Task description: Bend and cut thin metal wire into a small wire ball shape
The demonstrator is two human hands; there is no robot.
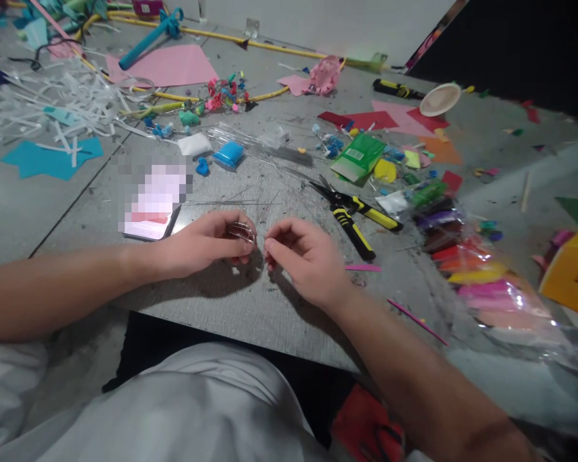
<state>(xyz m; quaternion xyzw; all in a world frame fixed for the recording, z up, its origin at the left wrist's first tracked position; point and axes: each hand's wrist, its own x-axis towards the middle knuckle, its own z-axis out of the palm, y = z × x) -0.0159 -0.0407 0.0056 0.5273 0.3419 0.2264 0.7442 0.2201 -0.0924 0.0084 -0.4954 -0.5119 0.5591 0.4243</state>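
Observation:
My left hand (207, 244) is closed around several thin, shiny bent wires (242, 229), which curve between thumb and fingers. Just to its right, my right hand (308, 256) is closed in a pinch, thumb against forefinger, with its tips close to the wires. Whatever it pinches is too small to make out. Both hands hover low over the grey tabletop (212, 295). Beyond my left wrist lies a phone (154, 202) with its screen lit. Needle-nose pliers (354, 215) with black and yellow handles rest beyond my right hand, jaws toward the far left.
Straight thin wires (241, 138) lie farther back, near a blue clay packet (228, 154) and a green packet (359, 157). Coloured clay packs (491, 276) spread on the right. White paper strips (72, 106) heap at left. A pink tool (417, 321) lies near my right forearm.

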